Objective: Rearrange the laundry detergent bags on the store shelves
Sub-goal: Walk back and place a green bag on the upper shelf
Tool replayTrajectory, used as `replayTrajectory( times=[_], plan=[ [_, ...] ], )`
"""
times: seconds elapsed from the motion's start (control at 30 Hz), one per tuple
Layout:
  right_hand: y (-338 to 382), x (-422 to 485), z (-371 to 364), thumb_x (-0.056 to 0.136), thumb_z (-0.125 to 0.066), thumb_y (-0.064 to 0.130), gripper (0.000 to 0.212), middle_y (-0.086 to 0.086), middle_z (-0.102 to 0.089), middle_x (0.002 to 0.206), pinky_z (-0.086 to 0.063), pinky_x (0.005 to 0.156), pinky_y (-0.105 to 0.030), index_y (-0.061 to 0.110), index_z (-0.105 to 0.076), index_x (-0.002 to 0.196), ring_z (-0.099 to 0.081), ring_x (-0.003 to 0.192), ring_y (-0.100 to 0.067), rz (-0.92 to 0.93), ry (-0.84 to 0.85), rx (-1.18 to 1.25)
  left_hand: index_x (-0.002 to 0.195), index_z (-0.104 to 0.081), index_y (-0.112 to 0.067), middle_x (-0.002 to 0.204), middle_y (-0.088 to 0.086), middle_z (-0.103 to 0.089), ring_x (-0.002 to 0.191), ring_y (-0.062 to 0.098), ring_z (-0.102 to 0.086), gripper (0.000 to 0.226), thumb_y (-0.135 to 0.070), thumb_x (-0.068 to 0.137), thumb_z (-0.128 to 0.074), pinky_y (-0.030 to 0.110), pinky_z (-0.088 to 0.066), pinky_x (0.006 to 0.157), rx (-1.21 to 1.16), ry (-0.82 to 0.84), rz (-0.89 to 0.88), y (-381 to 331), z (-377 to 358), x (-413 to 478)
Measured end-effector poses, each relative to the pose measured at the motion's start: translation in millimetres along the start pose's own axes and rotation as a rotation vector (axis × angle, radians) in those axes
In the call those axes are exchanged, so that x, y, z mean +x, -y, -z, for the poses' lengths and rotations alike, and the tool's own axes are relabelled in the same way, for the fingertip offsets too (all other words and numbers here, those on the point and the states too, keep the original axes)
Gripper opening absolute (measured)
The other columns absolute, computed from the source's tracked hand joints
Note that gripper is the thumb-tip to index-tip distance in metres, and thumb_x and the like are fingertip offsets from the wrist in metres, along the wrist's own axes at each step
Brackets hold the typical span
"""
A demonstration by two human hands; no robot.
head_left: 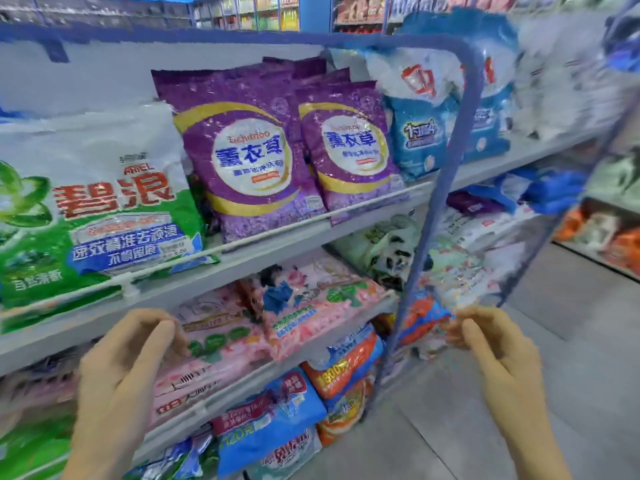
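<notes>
**Detergent aisle, head view.** The left hand (128,375), at 7 o'clock, has its fingers loosely curled and holds nothing. It hangs just in front of the pink bags (311,299) lying flat on the middle shelf. The right hand (498,355), at 4 o'clock, curls its fingertips at the blurred edge of an orange-and-blue bag (420,317) beside the blue upright (446,188); whether it pinches the film cannot be told. Two purple bags (249,157) stand upright at 12 o'clock behind the shelf rail (277,233), with a green-and-white bag (97,209) at 9 o'clock.

**Judged handling:** the bags are probably powder-filled film pouches, fairly heavy, soft, slumping and slick. They are best taken with both hands at opposite side edges or under the base, not by the top seam.
</notes>
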State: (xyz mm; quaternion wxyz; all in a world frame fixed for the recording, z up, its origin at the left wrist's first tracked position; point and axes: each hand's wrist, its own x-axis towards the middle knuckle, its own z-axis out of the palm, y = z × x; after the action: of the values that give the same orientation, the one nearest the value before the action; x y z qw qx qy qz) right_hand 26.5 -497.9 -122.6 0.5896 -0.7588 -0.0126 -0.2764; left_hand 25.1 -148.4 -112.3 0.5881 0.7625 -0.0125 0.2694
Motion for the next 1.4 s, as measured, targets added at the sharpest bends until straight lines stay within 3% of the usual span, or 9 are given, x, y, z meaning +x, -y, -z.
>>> replayTrajectory(
  times=[0.1, 0.23, 0.43, 0.67, 0.9, 1.07, 1.27, 1.4],
  plan=[
    [-20, -10, 52, 0.092, -0.047, -0.004, 0.025, 0.014, -0.067, 0.073, -0.05, 0.062, -0.011, 0.016, -0.058, 0.083, -0.061, 0.063, -0.004, -0.069, -0.143, -0.019, 0.079, -0.065, -0.026, 0.07, -0.002, -0.066, 0.061, 0.007, -0.06, 0.026, -0.009, 0.094, -0.052, 0.017, -0.05, 0.06, 0.003, 0.118, 0.029, 4, -48, -7],
    [-46, -15, 121, 0.094, -0.045, -0.003, 0.025, 0.013, -0.067, 0.073, -0.05, 0.06, -0.013, 0.016, -0.057, 0.082, -0.059, 0.062, -0.004, -0.124, -0.288, -0.045, 0.077, -0.062, -0.015, 0.068, -0.001, -0.066, 0.059, 0.005, -0.059, 0.022, -0.007, 0.093, -0.052, 0.015, -0.048, 0.06, -0.012, 0.217, 0.083, 0, -124, -21],
    [-84, -15, 234, 0.096, -0.043, 0.004, 0.025, 0.01, -0.066, 0.069, -0.05, 0.059, -0.012, 0.014, -0.059, 0.08, -0.058, 0.058, -0.006, -0.249, -0.389, -0.042, 0.076, -0.062, -0.022, 0.07, -0.015, -0.068, 0.062, -0.004, -0.061, 0.024, -0.017, 0.096, -0.05, 0.008, -0.048, 0.058, -0.068, 0.319, 0.17, -10, -243, -52],
    [-126, 8, 339, 0.097, -0.044, 0.015, 0.036, 0.003, -0.063, 0.066, -0.049, 0.054, -0.017, 0.023, -0.065, 0.07, -0.055, 0.056, -0.007, -0.331, -0.452, -0.108, 0.074, -0.067, -0.028, 0.068, -0.005, -0.067, 0.061, 0.005, -0.061, 0.034, -0.012, 0.097, -0.047, 0.013, -0.051, 0.06, -0.116, 0.408, 0.21, -24, -371, -76],
    [-175, 46, 400, 0.099, -0.041, 0.018, 0.033, 0.003, -0.056, 0.061, -0.039, 0.049, -0.015, 0.023, -0.064, 0.075, -0.046, 0.053, -0.006, -0.359, -0.476, -0.149, 0.077, -0.064, -0.019, 0.069, 0.001, -0.065, 0.062, 0.007, -0.06, 0.031, -0.011, 0.099, -0.044, 0.016, -0.051, 0.06, -0.145, 0.48, 0.179, -34, -475, -65],
    [-212, 101, 427, 0.099, -0.041, 0.016, 0.034, 0.002, -0.055, 0.061, -0.04, 0.048, -0.015, 0.021, -0.063, 0.074, -0.046, 0.055, -0.006, -0.343, -0.484, -0.159, 0.08, -0.066, -0.022, 0.07, -0.002, -0.067, 0.064, 0.014, -0.061, 0.026, -0.024, 0.098, -0.047, 0.018, -0.051, 0.06, -0.176, 0.496, 0.22, -17, -549, -33],
    [-254, 191, 449, 0.098, -0.042, 0.016, 0.039, 0.004, -0.058, 0.06, -0.043, 0.048, -0.014, 0.029, -0.068, 0.073, -0.05, 0.054, -0.004, -0.329, -0.498, -0.128, 0.075, -0.068, -0.025, 0.066, -0.003, -0.067, 0.059, 0.008, -0.062, 0.033, -0.016, 0.098, -0.046, 0.013, -0.051, 0.055, -0.193, 0.489, 0.203, -16, -631, 19],
    [-285, 249, 454, 0.099, -0.042, 0.017, 0.038, 0.005, -0.06, 0.063, -0.044, 0.048, -0.015, 0.024, -0.067, 0.071, -0.05, 0.053, -0.004, -0.321, -0.477, -0.103, 0.073, -0.066, -0.023, 0.066, -0.005, -0.067, 0.056, 0.003, -0.059, 0.034, -0.012, 0.098, -0.047, 0.01, -0.046, 0.053, -0.163, 0.468, 0.173, -23, -669, 47]
  ],
)
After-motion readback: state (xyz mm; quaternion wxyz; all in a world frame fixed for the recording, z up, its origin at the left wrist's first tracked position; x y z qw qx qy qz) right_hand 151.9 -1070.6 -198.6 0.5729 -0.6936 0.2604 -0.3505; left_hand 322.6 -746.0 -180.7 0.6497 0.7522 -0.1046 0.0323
